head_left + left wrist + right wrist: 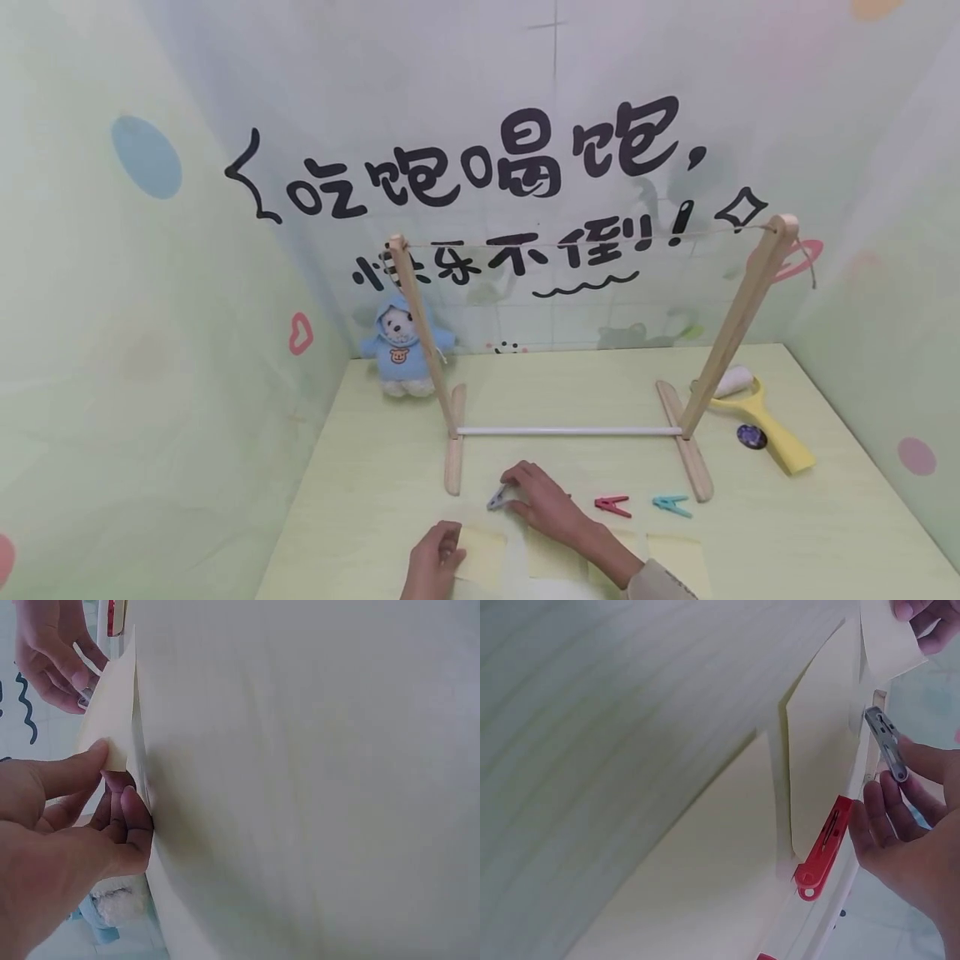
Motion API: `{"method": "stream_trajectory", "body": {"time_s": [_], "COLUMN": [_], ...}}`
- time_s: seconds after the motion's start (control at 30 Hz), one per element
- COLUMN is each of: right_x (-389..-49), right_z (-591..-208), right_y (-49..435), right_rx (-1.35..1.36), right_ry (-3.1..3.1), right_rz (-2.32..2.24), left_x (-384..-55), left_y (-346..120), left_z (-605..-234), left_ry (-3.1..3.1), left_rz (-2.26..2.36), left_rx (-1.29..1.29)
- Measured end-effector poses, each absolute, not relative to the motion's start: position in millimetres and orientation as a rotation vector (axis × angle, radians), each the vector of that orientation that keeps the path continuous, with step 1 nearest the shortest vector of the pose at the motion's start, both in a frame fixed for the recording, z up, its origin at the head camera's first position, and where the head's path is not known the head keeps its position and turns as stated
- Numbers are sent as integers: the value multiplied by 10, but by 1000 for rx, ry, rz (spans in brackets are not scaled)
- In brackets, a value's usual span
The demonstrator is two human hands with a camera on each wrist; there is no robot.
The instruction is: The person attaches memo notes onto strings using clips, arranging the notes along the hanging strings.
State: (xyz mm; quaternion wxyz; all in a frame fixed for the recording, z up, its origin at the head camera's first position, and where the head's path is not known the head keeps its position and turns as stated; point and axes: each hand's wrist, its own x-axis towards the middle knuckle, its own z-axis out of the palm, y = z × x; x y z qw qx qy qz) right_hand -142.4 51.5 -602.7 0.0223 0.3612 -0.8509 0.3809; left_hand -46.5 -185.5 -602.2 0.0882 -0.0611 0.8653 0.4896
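My left hand (433,557) pinches the left edge of a pale yellow paper sheet (482,557), thumb on top, and the left wrist view shows the sheet raised off the table. My right hand (547,504) is ahead and to the right, holding a grey clothespin (886,742) between thumb and fingers. Right beside those fingers lies a red clothespin (823,847), mostly hidden by the hand in the head view. Another red clothespin (613,505) and a teal clothespin (671,505) rest further right. More yellow sheets (555,557) lie under and beside my right forearm.
Behind the hands stands a wooden rack, its right post (738,333) and left post (426,342) joined by a string and a white rod (570,431). A plush toy (405,354) sits back left. A yellow-handled roller (776,433) and a dark oval object (752,437) lie right.
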Motion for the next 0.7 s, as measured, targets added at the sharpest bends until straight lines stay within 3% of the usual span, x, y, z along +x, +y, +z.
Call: {"method": "stream_trajectory", "body": {"time_s": [0.47, 0.7], "right_x": [-1519, -1715], "right_z": [-5746, -4979], "right_y": [592, 751], "right_rx": [885, 953], "right_ry": [-2591, -2398], "right_rz": [1610, 1565], "left_x": [-508, -800], "left_y": [-1821, -1780], "left_z": [-6218, -5657], "left_ry": [2719, 2669], "left_rz": [1527, 1635], "left_rx": [-256, -132]}}
